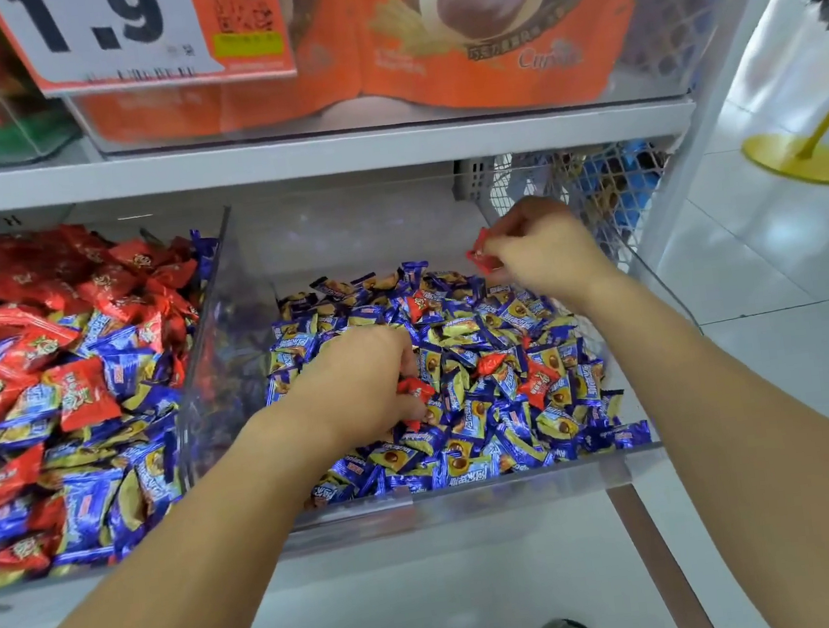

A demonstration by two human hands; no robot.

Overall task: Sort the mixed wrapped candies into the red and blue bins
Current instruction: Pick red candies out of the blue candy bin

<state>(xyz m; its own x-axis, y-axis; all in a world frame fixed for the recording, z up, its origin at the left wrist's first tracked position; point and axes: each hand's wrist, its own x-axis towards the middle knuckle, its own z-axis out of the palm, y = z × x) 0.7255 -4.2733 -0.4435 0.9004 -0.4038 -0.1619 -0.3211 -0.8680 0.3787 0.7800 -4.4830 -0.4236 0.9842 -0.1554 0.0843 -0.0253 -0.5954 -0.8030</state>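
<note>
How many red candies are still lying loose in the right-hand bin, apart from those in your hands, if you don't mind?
3: one at the back, one mid-pile, one right of it. Others may be buried or hidden beneath the left hand.

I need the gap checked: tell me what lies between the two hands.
In the head view, between the left hand and right hand lie heaped blue candies, with one red candy among them.

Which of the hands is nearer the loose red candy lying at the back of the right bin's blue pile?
Right. The right hand, pinching another red candy, is just right of the loose red candy. The left hand sits farther off, nearer the camera and left of it, gripping red candies.
</note>
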